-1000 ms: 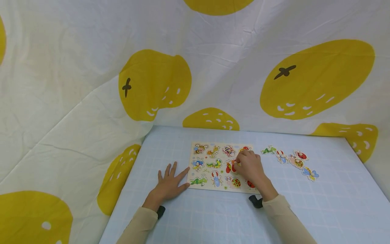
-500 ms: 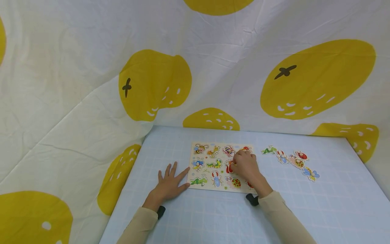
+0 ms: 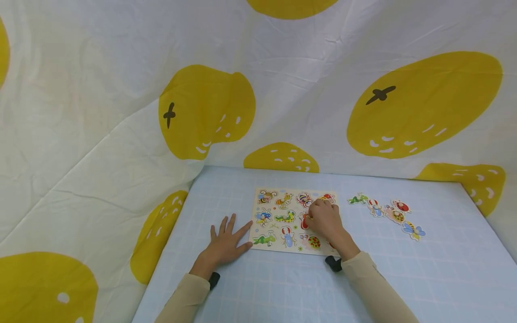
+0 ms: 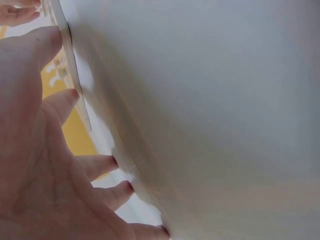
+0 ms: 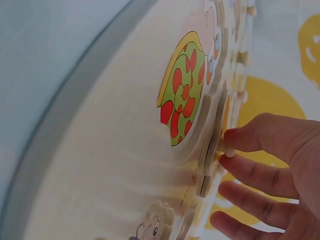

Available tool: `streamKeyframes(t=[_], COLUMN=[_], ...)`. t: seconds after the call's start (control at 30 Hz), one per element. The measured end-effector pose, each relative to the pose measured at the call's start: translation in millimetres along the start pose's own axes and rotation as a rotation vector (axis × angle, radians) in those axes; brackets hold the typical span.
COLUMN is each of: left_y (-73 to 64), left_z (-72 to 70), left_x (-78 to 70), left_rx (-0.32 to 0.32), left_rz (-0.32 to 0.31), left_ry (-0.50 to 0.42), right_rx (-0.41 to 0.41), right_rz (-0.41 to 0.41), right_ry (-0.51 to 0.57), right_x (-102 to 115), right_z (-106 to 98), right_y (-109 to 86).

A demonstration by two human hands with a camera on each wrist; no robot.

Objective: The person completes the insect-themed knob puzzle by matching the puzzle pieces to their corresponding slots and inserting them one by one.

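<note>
A flat wooden peg puzzle board (image 3: 296, 250) with colourful insect pictures lies on the table in the head view. My right hand (image 3: 326, 220) is over its right half, covering part of it. In the right wrist view, thumb and index finger pinch the small pale knob (image 5: 227, 150) of a wooden puzzle piece (image 5: 212, 145), seen edge-on close over the board. A red patch shows beside these fingers in the head view. Near them is the snail picture (image 5: 185, 90). My left hand (image 3: 223, 244) lies spread on the table, thumb and index fingertips at the board's left edge.
Right of the board lie several loose pieces: a grasshopper (image 3: 357, 198), a blue beetle (image 3: 375, 208), a snail (image 3: 394, 215), a ladybug (image 3: 401, 206) and a blue-winged insect (image 3: 414, 231). A white cloth (image 3: 291, 103) with yellow fruit shapes hangs behind the table.
My right hand has shifted slightly left over the board, still pinching the piece, and has barely moved in the last half second. The left hand stays in place.
</note>
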State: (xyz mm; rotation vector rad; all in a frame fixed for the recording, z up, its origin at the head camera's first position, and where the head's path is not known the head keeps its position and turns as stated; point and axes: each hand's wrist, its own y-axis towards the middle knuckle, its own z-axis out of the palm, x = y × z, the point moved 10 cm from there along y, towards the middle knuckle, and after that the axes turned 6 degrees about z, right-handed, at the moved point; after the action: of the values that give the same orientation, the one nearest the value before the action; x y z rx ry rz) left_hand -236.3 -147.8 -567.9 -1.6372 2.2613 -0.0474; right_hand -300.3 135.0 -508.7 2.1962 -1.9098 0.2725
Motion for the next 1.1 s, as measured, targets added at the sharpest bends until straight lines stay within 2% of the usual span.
streamKeyframes(t=[0.5,1.1], left_y=[-2.3,-4.0], left_z=[-3.7,-5.8], left_x=[-3.8,-4.0], left_rx=[0.012,0.009], left_rz=[0.0,-0.004], left_ry=[-0.011,-0.01], right_rx=[0.033,0.01], right_rz=[0.003,-0.006], right_ry=[0.0,0.003], right_x=[3.2,4.4], right_z=[6.0,3.7], right_y=[0.4,-1.1])
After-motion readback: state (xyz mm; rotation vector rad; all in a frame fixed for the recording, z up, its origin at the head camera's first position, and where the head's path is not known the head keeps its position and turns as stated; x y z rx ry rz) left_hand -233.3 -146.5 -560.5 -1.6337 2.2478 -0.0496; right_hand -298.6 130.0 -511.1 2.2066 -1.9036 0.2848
